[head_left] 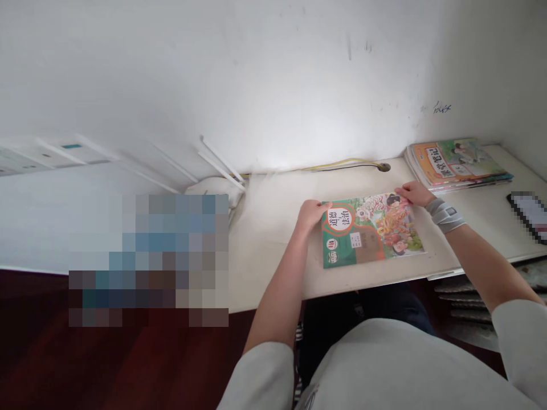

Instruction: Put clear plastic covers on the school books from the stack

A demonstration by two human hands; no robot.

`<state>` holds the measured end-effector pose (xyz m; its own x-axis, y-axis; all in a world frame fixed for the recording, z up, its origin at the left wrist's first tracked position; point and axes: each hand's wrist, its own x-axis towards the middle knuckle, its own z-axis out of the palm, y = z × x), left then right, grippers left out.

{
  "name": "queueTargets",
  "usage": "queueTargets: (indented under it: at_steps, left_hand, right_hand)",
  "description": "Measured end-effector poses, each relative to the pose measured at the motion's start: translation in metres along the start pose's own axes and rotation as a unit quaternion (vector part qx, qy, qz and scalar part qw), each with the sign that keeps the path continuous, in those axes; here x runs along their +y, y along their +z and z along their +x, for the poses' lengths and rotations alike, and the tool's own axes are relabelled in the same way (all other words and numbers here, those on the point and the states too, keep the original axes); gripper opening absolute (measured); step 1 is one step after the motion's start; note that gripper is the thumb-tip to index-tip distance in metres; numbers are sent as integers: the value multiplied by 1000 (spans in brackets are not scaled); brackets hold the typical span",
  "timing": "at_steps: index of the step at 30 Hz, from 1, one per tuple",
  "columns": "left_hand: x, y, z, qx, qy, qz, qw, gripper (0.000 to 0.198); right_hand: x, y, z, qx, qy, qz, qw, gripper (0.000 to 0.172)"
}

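Note:
A textbook (371, 230) with a green, colourfully illustrated cover lies sideways over the front part of the cream desk (273, 250). My left hand (311, 216) grips its upper left corner, thumb on the cover and fingers curled out of sight beneath. At the upper right corner, my right hand (413, 195) pinches the edge; a grey band (447, 215) circles that wrist. The book is closed. Whether it rests flat or is slightly lifted, I cannot tell.
Several stacked books (457, 162) stand at the back right, near a phone (530, 216). Yellow and black cables (342, 165) run along the wall to a desk hole (384, 167). A white device with antennas (217, 185) sits left, beside a blurred-out area.

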<state>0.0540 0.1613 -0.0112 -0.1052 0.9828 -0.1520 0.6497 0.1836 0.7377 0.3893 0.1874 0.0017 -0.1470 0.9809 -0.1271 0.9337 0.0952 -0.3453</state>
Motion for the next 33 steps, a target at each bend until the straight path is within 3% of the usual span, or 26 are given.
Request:
queueTargets:
  at_steps: [6, 11, 14, 17, 21, 25, 28, 30, 33]
  left_hand:
    - [5, 11, -7, 62, -18, 137, 988, 28]
    - [13, 25, -20, 87, 107, 301, 944, 25]
    - [13, 31, -22, 83, 126, 326, 933, 29]
    - [11, 35, -24, 84, 141, 340, 926, 31]
    - [10, 40, -32, 70, 169, 348, 920, 30]
    - [15, 51, -50, 41, 218, 342, 913, 27]
    - [21, 63, -67, 21, 263, 331, 906, 26]
    - [24, 69, -77, 13, 280, 324, 904, 26]
    - [25, 74, -87, 5, 289, 295, 911, 26]
  right_hand:
    - [-12, 20, 3, 42, 92, -107, 989, 51]
    - [-23, 27, -8, 92, 131, -158, 974, 40]
    - [-26, 26, -24, 102, 129, -168, 972, 35]
    - [-21, 23, -56, 91, 127, -172, 973, 31]
    - [4, 22, -130, 37, 151, -134, 979, 36]
    - [38, 35, -207, -63, 137, 83, 985, 39]
    - [51, 50, -241, -68, 231, 226, 944, 43]
    - [51, 58, -251, -50, 284, 366, 885, 38]
    - [44, 61, -259, 12, 273, 522, 808, 32]
